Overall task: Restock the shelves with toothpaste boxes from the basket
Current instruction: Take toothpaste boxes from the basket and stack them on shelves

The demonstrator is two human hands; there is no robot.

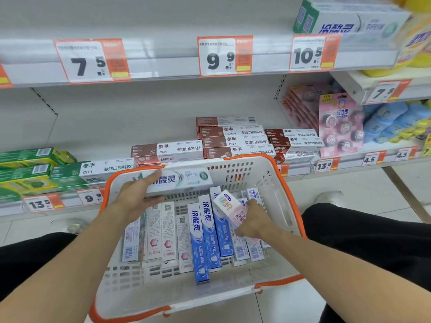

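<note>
A white basket with an orange rim (282, 197) sits between my knees, holding several toothpaste boxes (205, 238) standing in a row. My left hand (137, 197) grips a white and green toothpaste box (184, 180) lifted crosswise over the basket's far edge. My right hand (254, 220) holds a white and pink toothpaste box (228, 206) tilted up out of the row. The lower shelf (163, 127) ahead carries stacks of brown-and-white boxes (235, 141) and green boxes (67, 173).
The upper shelf edge bears price tags 7.5 (91, 61), 9.9 (224, 54) and 10.5 (312, 53); a white and green box (345, 17) lies above the last. Pink packs (338, 127) and blue packs (387, 122) fill the right bay. The lower shelf's left rear is bare.
</note>
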